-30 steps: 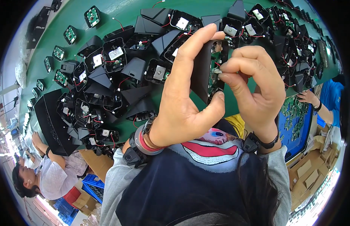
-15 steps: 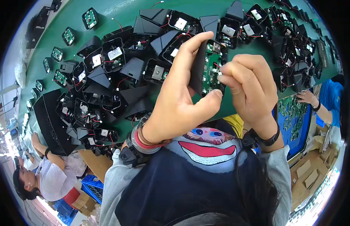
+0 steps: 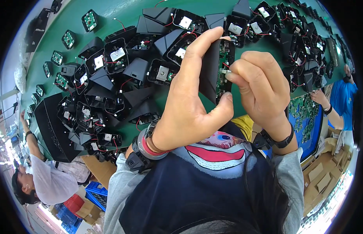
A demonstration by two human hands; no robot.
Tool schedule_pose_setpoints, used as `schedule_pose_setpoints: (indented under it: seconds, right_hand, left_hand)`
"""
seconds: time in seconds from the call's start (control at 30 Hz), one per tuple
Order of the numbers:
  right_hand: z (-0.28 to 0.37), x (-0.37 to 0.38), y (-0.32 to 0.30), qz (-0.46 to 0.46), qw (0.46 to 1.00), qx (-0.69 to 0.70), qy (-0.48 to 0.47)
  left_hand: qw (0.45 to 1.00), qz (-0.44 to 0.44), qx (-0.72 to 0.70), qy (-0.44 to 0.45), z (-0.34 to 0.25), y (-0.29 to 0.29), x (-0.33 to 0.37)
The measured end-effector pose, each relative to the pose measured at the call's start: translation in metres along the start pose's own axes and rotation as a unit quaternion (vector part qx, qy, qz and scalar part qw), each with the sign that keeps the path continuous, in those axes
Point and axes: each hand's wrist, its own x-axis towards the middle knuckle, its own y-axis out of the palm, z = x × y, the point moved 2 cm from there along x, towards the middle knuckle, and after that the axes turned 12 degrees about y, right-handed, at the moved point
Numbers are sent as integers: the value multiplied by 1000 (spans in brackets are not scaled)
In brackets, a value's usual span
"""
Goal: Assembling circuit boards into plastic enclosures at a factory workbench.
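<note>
My left hand (image 3: 187, 99) is closed around a black plastic housing (image 3: 209, 68), fingers along its far end and thumb at its near end. The housing is tilted, so the green circuit board (image 3: 221, 80) in its open side shows as a narrow strip. From the right, my right hand (image 3: 264, 80) pinches a small white connector (image 3: 224, 71) between thumb and forefinger, right at the board. A short red wire (image 3: 226, 64) runs beside it. Whether the connector sits in a socket is hidden by the tilt and my fingertips.
Many similar black housings (image 3: 137, 69) with red wires crowd the green table (image 3: 115, 11). Board-fitted housings (image 3: 89, 20) line its left side. A black box (image 3: 52, 130) stands at the left. A blue tray of circuit boards (image 3: 302, 150) and a co-worker's hand (image 3: 319, 98) are at the right.
The housing has turned in my left hand, so its board shows more edge-on. My right hand keeps its pinch at the board. At the left, a co-worker's arm now reaches farther along the table.
</note>
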Motion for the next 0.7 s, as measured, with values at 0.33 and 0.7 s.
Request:
schedule_pose_setpoints:
  seconds: [0.33,0.7]
  right_hand:
    - [3,9,-7,163,983,-81,31]
    - [-5,-13,-2,41,989,113,88]
  left_hand:
    - [985,55,156,45,0,0,3]
    - [944,-83,-272,-166,-2,9,2]
